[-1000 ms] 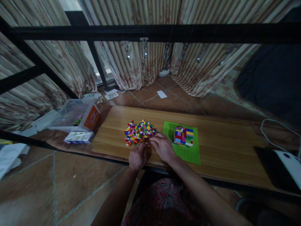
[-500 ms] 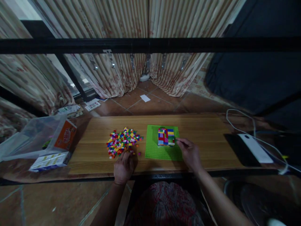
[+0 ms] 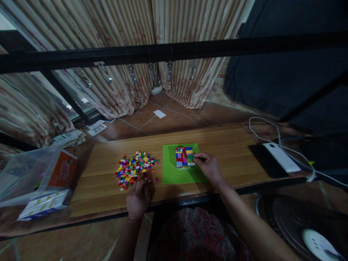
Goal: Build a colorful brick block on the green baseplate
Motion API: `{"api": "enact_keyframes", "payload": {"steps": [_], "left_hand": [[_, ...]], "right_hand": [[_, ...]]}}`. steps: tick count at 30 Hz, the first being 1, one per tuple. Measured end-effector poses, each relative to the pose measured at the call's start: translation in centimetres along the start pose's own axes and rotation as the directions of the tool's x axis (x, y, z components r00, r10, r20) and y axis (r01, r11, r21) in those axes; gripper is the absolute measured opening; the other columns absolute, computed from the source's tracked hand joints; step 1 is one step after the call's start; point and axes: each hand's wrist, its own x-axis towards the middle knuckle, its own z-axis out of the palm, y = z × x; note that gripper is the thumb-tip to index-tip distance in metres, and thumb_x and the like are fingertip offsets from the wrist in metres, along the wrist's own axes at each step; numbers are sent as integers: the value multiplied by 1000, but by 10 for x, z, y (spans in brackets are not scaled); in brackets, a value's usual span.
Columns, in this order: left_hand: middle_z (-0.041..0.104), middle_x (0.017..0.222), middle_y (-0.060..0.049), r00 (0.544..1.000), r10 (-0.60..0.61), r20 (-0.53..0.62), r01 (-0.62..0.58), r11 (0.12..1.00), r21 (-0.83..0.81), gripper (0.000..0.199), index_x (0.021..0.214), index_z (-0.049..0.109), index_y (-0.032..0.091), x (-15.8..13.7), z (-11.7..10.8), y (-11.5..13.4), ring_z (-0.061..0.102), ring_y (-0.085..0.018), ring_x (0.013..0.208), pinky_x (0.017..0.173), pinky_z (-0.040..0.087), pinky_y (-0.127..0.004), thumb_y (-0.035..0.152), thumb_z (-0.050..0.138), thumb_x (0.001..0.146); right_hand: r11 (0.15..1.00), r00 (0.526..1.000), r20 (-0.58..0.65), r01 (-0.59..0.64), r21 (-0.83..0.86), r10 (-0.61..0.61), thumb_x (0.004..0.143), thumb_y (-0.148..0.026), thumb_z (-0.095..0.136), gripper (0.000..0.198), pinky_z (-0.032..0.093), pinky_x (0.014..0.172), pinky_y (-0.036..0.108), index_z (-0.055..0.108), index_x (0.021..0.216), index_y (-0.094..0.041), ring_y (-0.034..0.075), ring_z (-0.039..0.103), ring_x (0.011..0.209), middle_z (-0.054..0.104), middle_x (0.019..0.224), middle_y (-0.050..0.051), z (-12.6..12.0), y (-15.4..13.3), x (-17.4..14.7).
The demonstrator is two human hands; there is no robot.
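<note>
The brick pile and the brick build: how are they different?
The pile lies scattered, while the build is packed into one boxy shape. The pile spreads wider; the build is compact. The pile sits on the wooden table, but the build stands on the green board. Both have small bricks in many colours.

Whether the right hand (image 3: pixel 210 167) pinches anything is too small to tell. The left edge cuts off a clear plastic box (image 3: pixel 25 174).

Likely home: striped curtains (image 3: pixel 127 25), tiled floor (image 3: pixel 174 119), toy bricks (image 3: pixel 132 169) on tabletop (image 3: pixel 225 148).
</note>
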Motion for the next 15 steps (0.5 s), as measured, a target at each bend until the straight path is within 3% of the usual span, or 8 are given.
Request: {"api": "enact_keyframes", "payload": {"steps": [9,15], "left_hand": [[66,78,-4,1000,2,2,-2,1000,-3,17,88,58,20,1,-1,1,65,-17,73,62,45,-24,11,45,82],[67,81,-4,1000,4,2,-4,1000,-1,17,89,58,20,1,-1,2,65,-17,75,62,45,-25,12,46,82]], "right_hand": [[998,1000,-3,-21,65,21,64,-42,72,26,51,67,32,72,77,-19,18,65,68,73,76,4,1,1,2],[994,996,-62,-59,90,64,69,-52,69,34,49,63,30,72,78,-19,17,63,67,72,73,3,3,0,0]]}}
